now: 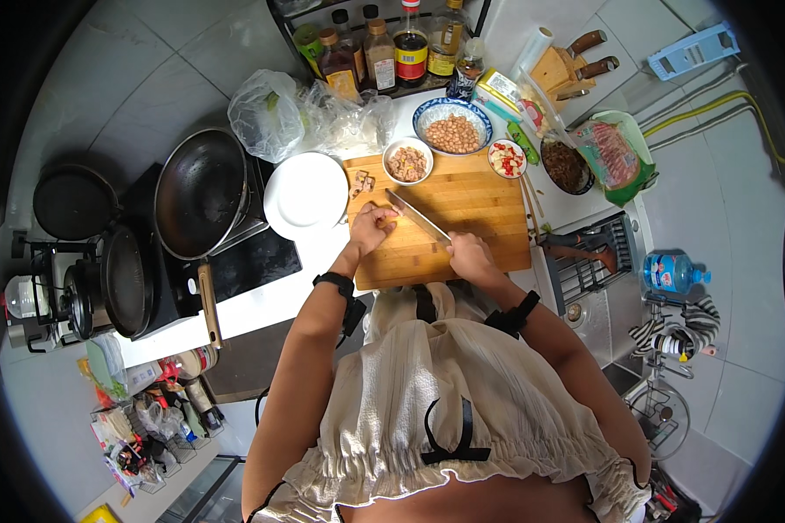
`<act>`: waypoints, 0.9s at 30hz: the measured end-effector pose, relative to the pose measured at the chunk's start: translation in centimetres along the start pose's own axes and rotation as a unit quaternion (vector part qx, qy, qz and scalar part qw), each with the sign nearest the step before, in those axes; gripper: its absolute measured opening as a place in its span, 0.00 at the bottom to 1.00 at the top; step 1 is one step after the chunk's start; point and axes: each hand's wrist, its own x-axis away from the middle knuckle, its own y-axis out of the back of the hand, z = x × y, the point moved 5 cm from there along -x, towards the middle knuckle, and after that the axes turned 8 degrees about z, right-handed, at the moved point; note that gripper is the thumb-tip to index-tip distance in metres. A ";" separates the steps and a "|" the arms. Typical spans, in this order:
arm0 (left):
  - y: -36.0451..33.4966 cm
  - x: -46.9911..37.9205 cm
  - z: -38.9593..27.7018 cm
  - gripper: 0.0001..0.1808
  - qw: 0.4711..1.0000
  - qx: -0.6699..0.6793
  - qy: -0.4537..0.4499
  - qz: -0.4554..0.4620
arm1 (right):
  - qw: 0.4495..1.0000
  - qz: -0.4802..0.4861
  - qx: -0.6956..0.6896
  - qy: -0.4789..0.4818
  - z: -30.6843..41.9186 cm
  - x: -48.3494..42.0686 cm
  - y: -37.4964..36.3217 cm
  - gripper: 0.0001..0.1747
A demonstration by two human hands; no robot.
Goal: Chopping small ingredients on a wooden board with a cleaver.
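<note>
A kitchen knife (418, 214) is in my right hand (472, 256), its blade slanting to the upper left, low over the wooden cutting board (458, 189). On the board's left side, my left hand (371, 229) has its fingertips on a small pale piece of meat (398, 210) beside the blade, partly hidden by the fingers. Cut brown meat pieces (362, 184) lie just beyond that hand. At the board's far edge stands a small white bowl (408, 162) of chopped meat. A patterned blue-and-white bowl (453, 126) behind it holds peanuts.
A white plate (306, 196) sits left of the board, near a wok (201, 193) on the cooktop. To the right are a small bowl of chopped red and pale pieces (507, 159), chopsticks (533, 199) and the sink (589, 314). Sauce bottles (410, 52) and a knife block (558, 70) stand behind.
</note>
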 end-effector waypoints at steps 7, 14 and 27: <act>0.1 0.1 0.1 0.12 1.000 0.007 0.016 0.009 | 0.999 0.019 0.023 -0.012 0.0 -0.1 -0.5 0.11; 0.0 -0.2 0.1 0.10 1.000 0.015 0.006 -0.004 | 0.999 0.028 0.041 -0.013 1.0 -0.4 -0.1 0.13; 0.6 -1.3 -0.5 0.15 0.861 0.481 0.144 -0.082 | 0.989 -0.005 -0.101 0.109 -3.3 0.2 -0.1 0.11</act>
